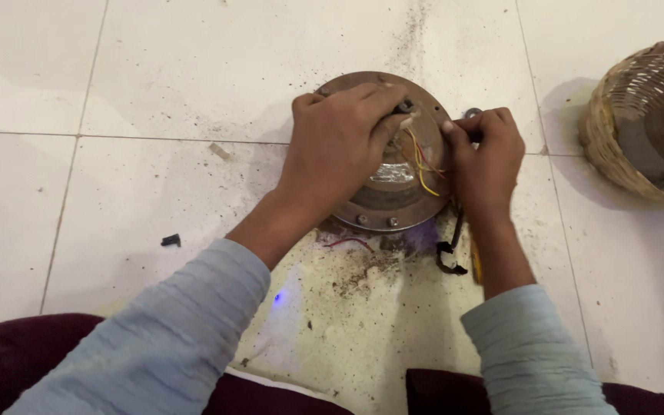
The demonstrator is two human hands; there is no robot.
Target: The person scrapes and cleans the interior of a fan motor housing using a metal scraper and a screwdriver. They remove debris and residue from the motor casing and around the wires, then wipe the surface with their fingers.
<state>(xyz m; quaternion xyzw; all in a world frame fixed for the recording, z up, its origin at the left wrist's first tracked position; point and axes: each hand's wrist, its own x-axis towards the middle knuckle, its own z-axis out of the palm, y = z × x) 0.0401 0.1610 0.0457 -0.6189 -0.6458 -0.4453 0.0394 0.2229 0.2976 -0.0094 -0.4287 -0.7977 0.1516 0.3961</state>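
Observation:
A round, rusty brown metal motor housing (378, 207) with bolts along its rim lies on the white tiled floor. My left hand (340, 146) rests on top of it, fingers closed on a small dark part near its middle. Yellow and red wires (420, 165) come out of the centre. My right hand (487, 157) is at the housing's right edge, fingers curled tight around a dark tool or wire end; what it grips is mostly hidden. A black cable (449, 250) trails down below that hand.
A woven basket (616, 146) with a metal part inside stands at the right edge. Dirt and debris (359, 280) are scattered below the housing. A small black scrap (170, 240) and a pale chip (220, 151) lie to the left. My dark-clothed knees fill the bottom.

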